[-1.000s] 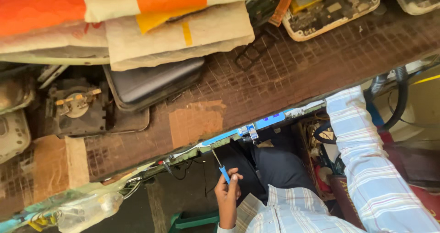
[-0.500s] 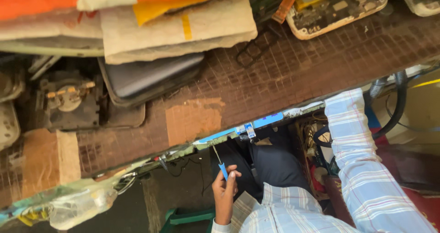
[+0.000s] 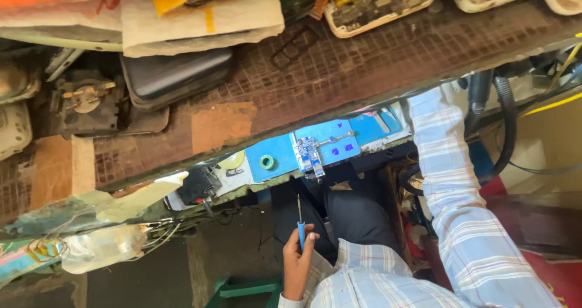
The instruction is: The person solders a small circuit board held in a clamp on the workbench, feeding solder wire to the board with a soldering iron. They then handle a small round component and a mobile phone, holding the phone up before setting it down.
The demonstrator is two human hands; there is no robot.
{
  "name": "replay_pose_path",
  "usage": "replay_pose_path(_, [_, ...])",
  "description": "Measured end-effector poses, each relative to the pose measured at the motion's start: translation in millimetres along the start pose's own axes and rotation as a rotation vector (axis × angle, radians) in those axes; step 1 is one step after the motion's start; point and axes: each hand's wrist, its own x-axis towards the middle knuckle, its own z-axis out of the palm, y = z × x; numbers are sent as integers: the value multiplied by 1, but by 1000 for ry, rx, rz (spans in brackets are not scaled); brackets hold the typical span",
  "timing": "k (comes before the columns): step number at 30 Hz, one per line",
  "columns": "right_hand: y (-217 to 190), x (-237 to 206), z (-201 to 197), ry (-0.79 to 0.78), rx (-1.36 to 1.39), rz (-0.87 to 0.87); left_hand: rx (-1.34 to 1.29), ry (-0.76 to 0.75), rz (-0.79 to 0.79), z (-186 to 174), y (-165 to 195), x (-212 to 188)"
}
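My left hand (image 3: 297,264) is at the bottom centre, shut on a thin screwdriver (image 3: 299,223) with a blue handle, its tip pointing up. The tip ends a little below a small circuit board (image 3: 308,153), which lies on a blue work mat (image 3: 339,144). A small green ring (image 3: 267,161) sits on the mat to the board's left. My right arm, in a checked sleeve (image 3: 448,193), reaches up on the right. Its hand is hidden under the edge of the brown shelf (image 3: 364,65).
The shelf overhangs the mat and carries folded sacks (image 3: 200,17), a dark flat case (image 3: 176,77), old metal parts (image 3: 82,102) and opened phone bodies (image 3: 379,2). Black cables (image 3: 503,120) hang at right. A clear plastic bottle (image 3: 103,253) and loose wires lie at lower left.
The view has shifted, so more of the blue mat and the circuit board shows below the shelf edge. My left hand keeps the screwdriver in about the same place.
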Motion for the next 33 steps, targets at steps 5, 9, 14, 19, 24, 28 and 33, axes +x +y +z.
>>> replay_pose_path(5, [4,38,-5,-41,4,113,4,13,72,12,16,1])
replay_pose_path(9, [8,84,1,-194,-52,323,18,15,76,15,30,2])
replay_pose_path(14, [6,105,8,-258,-81,417,34,104,143,15,38,13])
replay_pose_path(19, [4,100,9,-214,-56,403,-57,146,219,11,39,21])
replay_pose_path(24, [4,68,7,-70,6,234,-81,153,78,1,41,23])
replay_pose_path(28, [-3,1,4,44,86,18,-107,86,96,3,36,25])
replay_pose_path(33, [-3,-11,13,84,163,-56,-79,24,173,-3,28,13])
